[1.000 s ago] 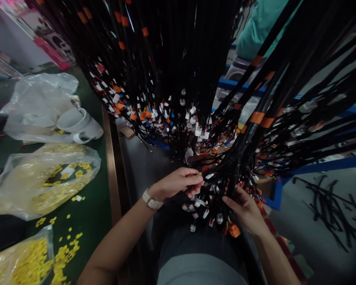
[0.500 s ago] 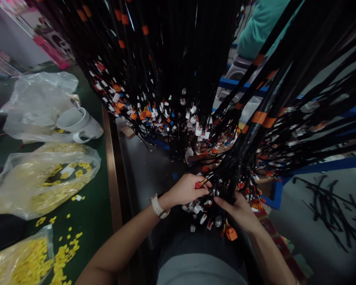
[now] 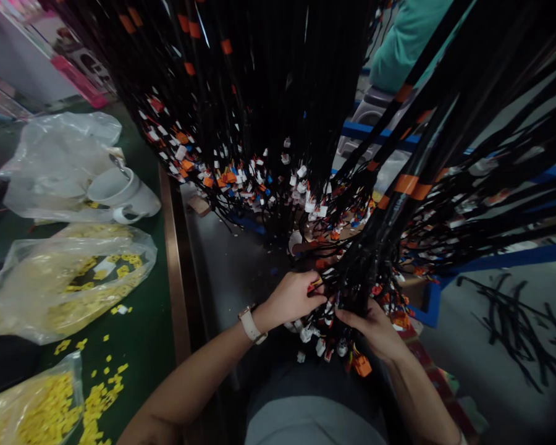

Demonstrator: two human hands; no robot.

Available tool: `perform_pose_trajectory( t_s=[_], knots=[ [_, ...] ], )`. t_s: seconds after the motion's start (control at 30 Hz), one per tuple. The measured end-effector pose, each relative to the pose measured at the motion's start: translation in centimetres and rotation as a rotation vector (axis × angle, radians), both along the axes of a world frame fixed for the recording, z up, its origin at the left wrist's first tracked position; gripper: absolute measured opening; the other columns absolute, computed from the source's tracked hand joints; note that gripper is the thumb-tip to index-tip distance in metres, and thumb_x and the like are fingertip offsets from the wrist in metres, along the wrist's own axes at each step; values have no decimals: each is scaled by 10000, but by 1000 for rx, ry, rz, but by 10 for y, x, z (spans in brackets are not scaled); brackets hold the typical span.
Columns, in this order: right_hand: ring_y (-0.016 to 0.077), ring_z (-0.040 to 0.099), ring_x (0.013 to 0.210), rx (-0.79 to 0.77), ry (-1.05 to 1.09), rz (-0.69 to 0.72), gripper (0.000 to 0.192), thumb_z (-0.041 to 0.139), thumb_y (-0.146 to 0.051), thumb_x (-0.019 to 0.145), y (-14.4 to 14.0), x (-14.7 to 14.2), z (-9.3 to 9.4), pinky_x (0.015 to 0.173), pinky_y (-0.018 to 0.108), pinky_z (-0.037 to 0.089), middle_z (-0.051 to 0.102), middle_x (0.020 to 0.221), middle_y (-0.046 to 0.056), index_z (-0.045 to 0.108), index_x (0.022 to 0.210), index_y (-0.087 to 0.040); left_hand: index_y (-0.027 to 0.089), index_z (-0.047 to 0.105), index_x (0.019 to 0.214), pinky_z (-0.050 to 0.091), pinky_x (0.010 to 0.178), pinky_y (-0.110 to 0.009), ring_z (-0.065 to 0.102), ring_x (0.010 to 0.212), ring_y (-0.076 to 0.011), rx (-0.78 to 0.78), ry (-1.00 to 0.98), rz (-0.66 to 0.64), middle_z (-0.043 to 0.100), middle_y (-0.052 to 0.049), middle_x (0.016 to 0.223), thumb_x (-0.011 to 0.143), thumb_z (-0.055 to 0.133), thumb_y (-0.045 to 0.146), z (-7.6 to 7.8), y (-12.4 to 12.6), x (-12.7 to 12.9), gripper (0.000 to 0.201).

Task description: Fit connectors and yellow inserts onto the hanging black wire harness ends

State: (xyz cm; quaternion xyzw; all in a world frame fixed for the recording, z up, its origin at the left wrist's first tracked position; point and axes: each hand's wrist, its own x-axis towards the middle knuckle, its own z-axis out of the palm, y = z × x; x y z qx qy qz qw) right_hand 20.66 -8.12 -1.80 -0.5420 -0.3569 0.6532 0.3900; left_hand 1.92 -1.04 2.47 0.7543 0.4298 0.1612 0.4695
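Observation:
Black wire harnesses (image 3: 269, 93) hang in dense bundles in front of me, their ends tipped with white, orange and blue connectors (image 3: 306, 201). My left hand (image 3: 293, 296), a pale watch on its wrist, pinches a small red connector (image 3: 315, 285) at the bottom of one bundle (image 3: 375, 241). My right hand (image 3: 375, 327) grips the lower end of that same bundle, among white and orange plugs (image 3: 362, 364). Both hands meet just above my lap.
A green bench (image 3: 139, 334) lies to the left with clear bags of yellow parts (image 3: 69, 278), loose yellow pieces (image 3: 102, 383), a white mug (image 3: 123, 194) and crumpled plastic (image 3: 60, 154). A person in a teal top (image 3: 398, 43) sits beyond. Black cable scraps (image 3: 514, 321) lie on the floor at right.
My left hand moved right and down into the bundle and now pinches a red connector. My right hand shifted slightly up and left, closing on the bundle.

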Motion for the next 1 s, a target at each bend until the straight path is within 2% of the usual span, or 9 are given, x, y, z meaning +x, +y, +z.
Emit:
perform_pose_trajectory(
  t_s=[0.1, 0.23, 0.43, 0.5, 0.6, 0.67, 0.73, 0.83, 1.0],
  knots=[
    [218, 644, 813, -15, 21, -18, 316, 756, -364, 657, 0, -1, 1, 761, 340, 511, 719, 943, 59, 701, 914, -188, 164, 547, 736, 308, 533, -202, 454, 559, -93, -54, -15, -42, 546, 27, 626, 769, 572, 296, 0, -1, 0, 139],
    [234, 644, 855, -20, 33, -32, 344, 758, -381, 654, 0, -3, 4, 797, 360, 506, 716, 955, 68, 700, 930, -185, 165, 535, 745, 301, 516, -203, 442, 559, -97, -87, 3, -74, 537, 29, 629, 696, 659, 346, -2, -2, 2, 225],
    [230, 644, 879, -8, 52, -53, 351, 770, -351, 651, 0, -2, 2, 796, 346, 501, 705, 1004, 57, 676, 959, -211, 157, 544, 774, 287, 523, -205, 400, 547, -81, -41, 0, -50, 504, 43, 621, 682, 561, 163, -1, 1, 1, 94],
    [226, 641, 867, 9, 20, -46, 344, 768, -347, 655, 1, 0, 1, 797, 347, 499, 708, 973, 54, 669, 952, -205, 149, 536, 724, 264, 501, -204, 359, 527, -72, -120, -39, -66, 451, 53, 575, 669, 529, 144, 1, 4, -2, 55],
    [231, 626, 890, 75, -94, -20, 347, 755, -370, 665, 2, 3, 2, 827, 356, 490, 701, 958, 55, 659, 950, -195, 150, 499, 678, 227, 460, -201, 313, 488, -62, -416, -157, -68, 380, 64, 531, 691, 500, 180, 5, 9, -9, 33],
    [233, 615, 923, 118, -161, 14, 367, 739, -381, 681, -1, 6, 1, 853, 364, 485, 689, 995, 54, 644, 990, -208, 154, 481, 708, 233, 451, -200, 350, 473, -61, -607, -253, -31, 415, 57, 545, 705, 491, 200, 7, 13, -13, 47],
    [232, 608, 956, 141, -191, 31, 396, 725, -385, 694, -6, 10, -2, 875, 371, 482, 674, 1033, 53, 621, 1042, -227, 157, 469, 747, 274, 469, -205, 436, 493, -73, -719, -341, 2, 493, 30, 588, 719, 492, 217, 7, 15, -16, 71],
    [221, 622, 926, 142, -217, -20, 383, 730, -394, 679, -18, 16, -12, 860, 364, 497, 677, 976, 40, 616, 1013, -244, 159, 468, 780, 321, 502, -218, 511, 522, -96, -797, -409, 9, 541, 8, 609, 733, 511, 246, 6, 17, -18, 108],
    [213, 623, 851, 162, -337, -24, 335, 732, -400, 661, -26, 22, -16, 782, 337, 511, 671, 887, 38, 637, 935, -232, 151, 491, 789, 294, 492, -213, 504, 505, -87, -771, -407, 1, 530, 15, 579, 739, 531, 249, 6, 18, -18, 117]
  ],
)
